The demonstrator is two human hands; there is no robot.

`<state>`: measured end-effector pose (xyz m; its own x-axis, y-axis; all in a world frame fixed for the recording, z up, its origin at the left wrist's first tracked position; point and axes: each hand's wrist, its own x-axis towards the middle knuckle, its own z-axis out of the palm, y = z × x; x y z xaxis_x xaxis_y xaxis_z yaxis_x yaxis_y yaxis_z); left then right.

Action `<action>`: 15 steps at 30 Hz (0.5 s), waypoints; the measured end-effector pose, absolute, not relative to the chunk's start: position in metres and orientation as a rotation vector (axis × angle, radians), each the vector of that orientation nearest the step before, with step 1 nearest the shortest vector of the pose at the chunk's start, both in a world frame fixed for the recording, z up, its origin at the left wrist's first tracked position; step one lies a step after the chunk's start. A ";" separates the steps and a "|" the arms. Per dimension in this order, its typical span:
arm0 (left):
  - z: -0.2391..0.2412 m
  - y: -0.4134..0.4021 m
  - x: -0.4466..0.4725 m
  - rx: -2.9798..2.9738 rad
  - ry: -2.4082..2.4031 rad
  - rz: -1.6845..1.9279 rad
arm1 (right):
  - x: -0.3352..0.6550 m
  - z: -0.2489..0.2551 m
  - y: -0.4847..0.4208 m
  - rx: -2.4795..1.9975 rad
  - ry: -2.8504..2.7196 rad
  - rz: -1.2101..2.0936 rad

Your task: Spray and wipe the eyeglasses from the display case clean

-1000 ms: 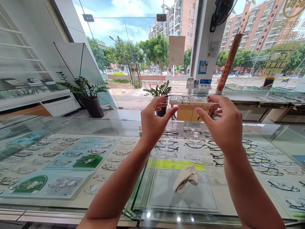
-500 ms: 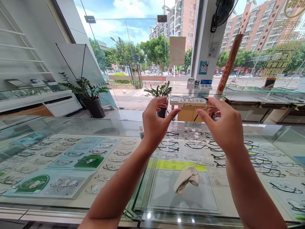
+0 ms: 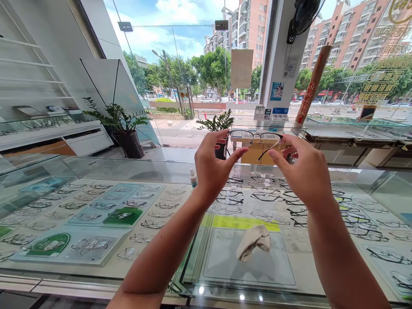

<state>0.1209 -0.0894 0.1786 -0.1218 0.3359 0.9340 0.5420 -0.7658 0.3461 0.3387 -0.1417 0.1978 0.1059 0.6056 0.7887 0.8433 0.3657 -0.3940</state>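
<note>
A pair of eyeglasses [image 3: 256, 136] with a dark upper rim is held up in the air above the counter, lenses facing the window. My left hand [image 3: 214, 161] grips its left end between thumb and fingers. On the opposite end, my right hand [image 3: 301, 167] pinches the frame near the hinge. One dark temple arm slants down beside my right thumb. Below my hands, a crumpled beige cloth [image 3: 254, 242] lies on a pale mat [image 3: 219, 266] with a yellow strip along its far edge.
The glass display counter [image 3: 154, 279] holds rows of eyeglasses [image 3: 264, 195] on both sides. A small spray bottle [image 3: 193, 177] stands left of my left wrist. Potted plants [image 3: 127, 128] and a glass door are beyond. Another showcase [image 3: 354, 126] stands at the far right.
The eyeglasses have tilted slightly, so the lenses and the temple arm show more plainly. Both hands keep their grip; the whole view has shifted a little.
</note>
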 end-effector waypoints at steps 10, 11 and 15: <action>0.178 -0.089 0.120 -1.975 -0.976 -1.998 | 0.339 0.198 -0.142 -1.361 -1.594 -0.246; 0.178 -0.089 0.120 -1.973 -0.973 -1.999 | 0.339 0.197 -0.142 -1.359 -1.600 -0.245; 0.179 -0.090 0.121 -1.954 -0.965 -2.007 | 0.339 0.196 -0.141 -1.349 -1.615 -0.248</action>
<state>0.1208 -0.0904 0.1786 -0.1208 0.3056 0.9444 0.5466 -0.7737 0.3203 0.3394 -0.1406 0.1957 0.0951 0.6382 0.7639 0.8379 0.3630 -0.4076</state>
